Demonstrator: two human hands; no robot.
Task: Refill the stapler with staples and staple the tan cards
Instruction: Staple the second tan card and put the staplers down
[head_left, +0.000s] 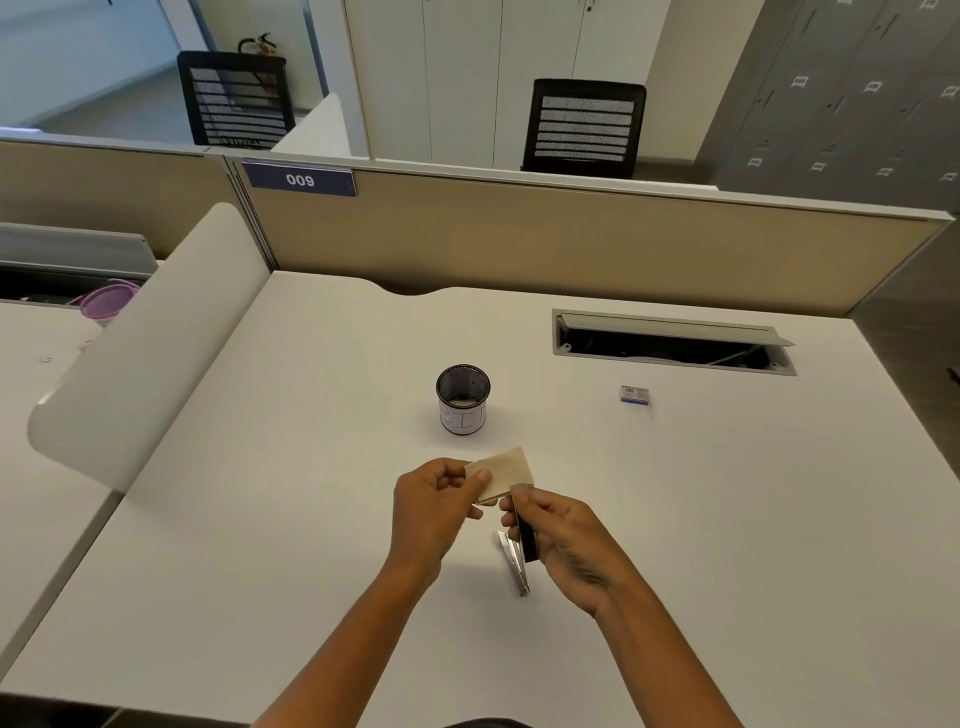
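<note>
Pinching flat tan cards (503, 472) with left hand (434, 506), gripping black-and-silver stapler (521, 545) in right hand (563, 535), middle of frame, above smooth white desk (311, 519); round mesh cup (463, 397) sitting just beyond.

- Blue nameplate (300, 179) fixed at the top left end of the tan desk partition (571, 244): white digits, printed "009", seen here as "600", so either upside down or mirrored.
- Mesh pen cup (463, 399), in front of the partition and well below the nameplate: black line markings on its white lower band, resembling block letters but not legible.
- Small staple box (636, 394), right of the pen cup, near the partition's cable slot: purple-and-white label, print too small to read.
- Grey lockers (852, 93), behind the partition at far right: small white tags on the doors, unreadable.
</note>
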